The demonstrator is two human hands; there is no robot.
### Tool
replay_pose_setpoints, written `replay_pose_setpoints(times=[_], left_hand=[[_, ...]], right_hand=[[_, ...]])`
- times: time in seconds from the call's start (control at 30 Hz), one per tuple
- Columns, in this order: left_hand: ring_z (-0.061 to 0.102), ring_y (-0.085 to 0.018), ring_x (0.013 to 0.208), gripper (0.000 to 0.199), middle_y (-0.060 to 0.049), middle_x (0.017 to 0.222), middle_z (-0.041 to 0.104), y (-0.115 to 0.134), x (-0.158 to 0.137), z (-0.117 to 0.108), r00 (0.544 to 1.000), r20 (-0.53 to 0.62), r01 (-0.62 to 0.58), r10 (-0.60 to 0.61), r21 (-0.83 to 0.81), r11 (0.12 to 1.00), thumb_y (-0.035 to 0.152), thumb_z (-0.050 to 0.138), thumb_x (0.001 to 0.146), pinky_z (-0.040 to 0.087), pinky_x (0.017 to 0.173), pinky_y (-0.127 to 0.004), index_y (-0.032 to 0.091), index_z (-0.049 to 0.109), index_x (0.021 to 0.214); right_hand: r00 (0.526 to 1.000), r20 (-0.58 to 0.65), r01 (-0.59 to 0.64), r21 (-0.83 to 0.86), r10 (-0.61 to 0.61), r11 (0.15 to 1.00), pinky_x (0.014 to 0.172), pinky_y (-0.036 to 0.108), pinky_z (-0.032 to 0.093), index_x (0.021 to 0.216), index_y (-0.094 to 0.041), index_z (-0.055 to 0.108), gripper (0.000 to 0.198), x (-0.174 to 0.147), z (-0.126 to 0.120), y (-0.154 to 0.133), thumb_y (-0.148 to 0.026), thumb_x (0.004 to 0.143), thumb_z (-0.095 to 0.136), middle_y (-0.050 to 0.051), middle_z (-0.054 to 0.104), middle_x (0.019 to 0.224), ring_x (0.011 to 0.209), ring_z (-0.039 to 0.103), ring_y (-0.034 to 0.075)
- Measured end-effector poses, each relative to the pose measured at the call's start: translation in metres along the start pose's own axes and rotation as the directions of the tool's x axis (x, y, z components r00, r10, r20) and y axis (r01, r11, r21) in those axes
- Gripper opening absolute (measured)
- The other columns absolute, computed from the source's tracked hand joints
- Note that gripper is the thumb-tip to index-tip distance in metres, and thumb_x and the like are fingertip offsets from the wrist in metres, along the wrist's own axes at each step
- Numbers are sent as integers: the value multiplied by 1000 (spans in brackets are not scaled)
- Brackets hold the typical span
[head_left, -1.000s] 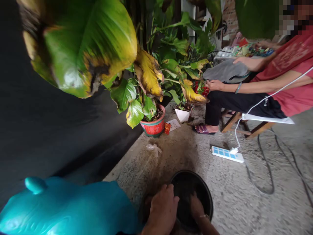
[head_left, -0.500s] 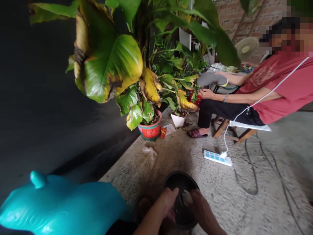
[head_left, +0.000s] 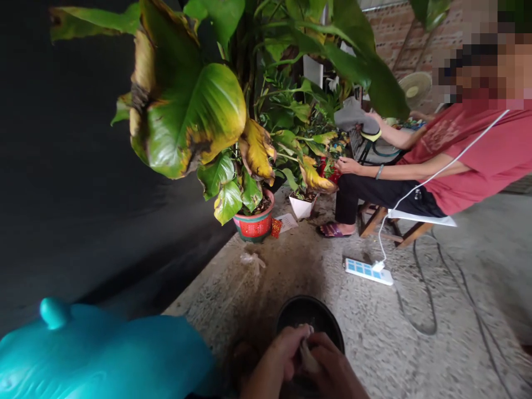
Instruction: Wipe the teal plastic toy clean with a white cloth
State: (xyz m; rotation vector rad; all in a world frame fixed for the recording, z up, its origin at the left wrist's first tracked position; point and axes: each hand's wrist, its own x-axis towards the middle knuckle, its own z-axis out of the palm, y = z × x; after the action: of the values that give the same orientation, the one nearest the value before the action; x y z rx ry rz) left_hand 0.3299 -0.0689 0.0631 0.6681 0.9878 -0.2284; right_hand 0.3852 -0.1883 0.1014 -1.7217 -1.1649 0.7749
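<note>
Low in the view, a round black basin stands on the rough floor. Over it, my left hand and my right hand are close together. Both are closed on a small, crumpled whitish cloth, pale folds of which show between them. My fingers cover much of the cloth. The basin's near side is hidden behind my hands and forearms, and its contents are too dark to make out.
A glossy teal animal-shaped figure is at lower left. Ahead stand a potted plant and a white pot. A power strip with cables lies to the right. Another person, holding a grey item, sits beyond.
My hands have come together over the basin; before, they were apart with the cloth at my right hand. Now both grip it. The other person's grey item has tilted upward.
</note>
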Motion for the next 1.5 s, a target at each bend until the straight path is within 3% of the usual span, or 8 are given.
replay_pose_setpoints(times=[0.17,0.4,0.5,0.6,0.7,1.03,1.17,1.5], left_hand=[[58,-14,56,23,-2,61,62,5,-8,2,1000,-8,-18,18,6,1000,38,63,75,47,52,-27,15,64,74],[55,-11,52,24,0,66,62,15,-25,10,993,57,-113,108,90,989,37,56,79,48,55,-27,17,64,88],[52,-9,50,22,1,66,60,13,-26,12,990,52,-138,133,122,983,35,51,81,49,58,-28,17,63,85],[51,-9,48,22,0,64,60,7,-25,12,993,28,-121,117,166,979,30,44,83,49,59,-30,16,62,83],[50,-10,45,27,0,63,58,2,-23,11,995,-12,-93,98,201,975,30,37,87,48,58,-32,16,60,88],[59,-14,59,42,-6,84,65,-2,-23,5,991,21,-132,131,183,974,52,40,86,50,66,-38,18,57,104],[63,-17,68,67,-7,95,67,-1,-27,1,987,95,-146,129,205,968,74,58,65,50,68,-39,19,57,104],[45,-7,48,56,5,61,53,-10,-16,6,985,94,-168,146,289,943,60,76,58,52,56,-34,19,59,92]], right_hand=[[999,33,-22,65,20,998,86,30,46,84,-22,65,17,-1,-20,-4,-39,79,63,7,60,108,99,57,21],[874,-364,-212,309,322,927,89,33,46,79,-22,67,42,14,-20,28,-63,76,62,9,56,122,108,54,26],[790,-313,-264,603,527,753,83,34,48,84,-22,67,48,22,-1,36,-66,67,71,7,63,110,98,58,25],[756,-102,-248,869,646,427,72,32,50,112,-24,60,62,26,16,40,-60,64,77,3,67,92,86,62,23],[749,5,-241,933,662,265,73,32,50,130,-24,46,83,28,24,46,-51,61,84,6,67,107,91,65,24],[822,-108,-95,942,560,321,77,37,50,118,-20,52,62,37,25,62,-41,68,82,11,71,98,88,66,25],[813,-108,-90,948,573,305,69,34,50,119,-22,50,63,38,23,58,-40,68,82,9,71,89,80,66,23],[846,-84,-140,918,526,371,63,30,49,113,-21,57,61,40,12,48,-42,63,85,3,67,86,71,63,18]])
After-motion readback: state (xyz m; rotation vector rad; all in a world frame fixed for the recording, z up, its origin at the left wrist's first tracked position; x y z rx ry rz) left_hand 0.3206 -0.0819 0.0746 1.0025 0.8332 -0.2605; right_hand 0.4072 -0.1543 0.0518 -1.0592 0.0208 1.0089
